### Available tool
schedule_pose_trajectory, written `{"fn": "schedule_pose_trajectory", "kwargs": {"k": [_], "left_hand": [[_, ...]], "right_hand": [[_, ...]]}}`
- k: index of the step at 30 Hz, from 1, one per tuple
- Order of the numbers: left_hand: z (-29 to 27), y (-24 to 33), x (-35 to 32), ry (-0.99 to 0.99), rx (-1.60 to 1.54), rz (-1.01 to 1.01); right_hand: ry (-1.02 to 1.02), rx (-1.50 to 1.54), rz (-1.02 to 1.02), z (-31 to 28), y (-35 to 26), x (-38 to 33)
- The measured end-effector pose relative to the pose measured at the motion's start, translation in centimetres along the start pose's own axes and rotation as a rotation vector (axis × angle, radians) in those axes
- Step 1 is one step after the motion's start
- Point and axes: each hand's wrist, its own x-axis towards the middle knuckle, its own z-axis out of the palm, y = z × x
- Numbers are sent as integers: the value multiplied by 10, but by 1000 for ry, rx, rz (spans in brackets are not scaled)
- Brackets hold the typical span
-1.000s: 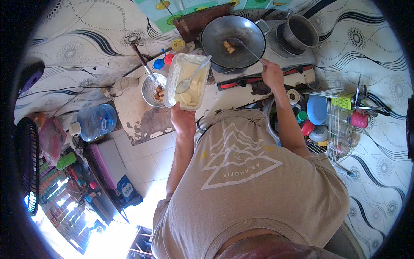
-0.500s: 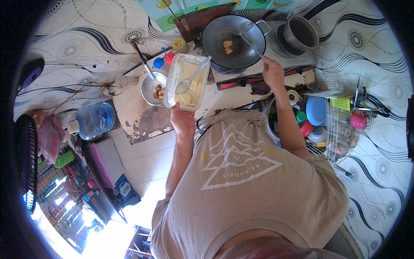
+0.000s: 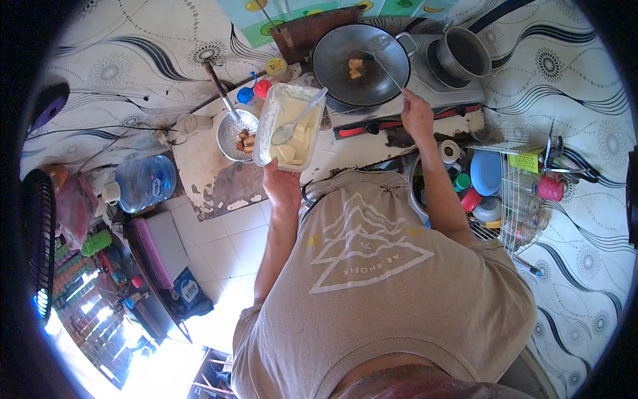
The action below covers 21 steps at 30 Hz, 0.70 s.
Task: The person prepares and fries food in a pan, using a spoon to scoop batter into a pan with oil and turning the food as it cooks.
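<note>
My left hand (image 3: 283, 184) grips the near end of a clear plastic container (image 3: 264, 126). Pale batter and several cut pieces lie inside it, with a metal spoon (image 3: 300, 118) resting across. In my right hand (image 3: 417, 118) is the handle of a long metal spatula (image 3: 389, 72), its tip down in the dark wok (image 3: 330, 80). Browned fried pieces (image 3: 355, 68) sit in the wok close to that tip. Left of the container, a perforated metal strainer (image 3: 228, 138) holds several browned pieces (image 3: 246, 141).
The wok stands on a gas stove (image 3: 425, 110), with a saucepan (image 3: 463, 53) on the right burner. A dish rack (image 3: 508, 199) with plates and cups is at my right. Bottles with blue (image 3: 246, 95) and red caps (image 3: 262, 88) stand behind the strainer. A water jug (image 3: 146, 183) lies at left.
The fried pieces have shifted slightly right and turned in the wok. My right hand and the spatula have moved a little. My left hand keeps the container nearly still.
</note>
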Motion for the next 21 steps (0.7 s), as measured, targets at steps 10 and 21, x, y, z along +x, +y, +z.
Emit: {"fn": "schedule_pose_trajectory", "kwargs": {"k": [10,21], "left_hand": [[-1,-1,-1,2,-5,-10],[0,-2,-2,-10,7,-20]], "right_hand": [[-134,-25,32,-5,-7,-6],[-81,-2,-4,-1,-1,-10]]}}
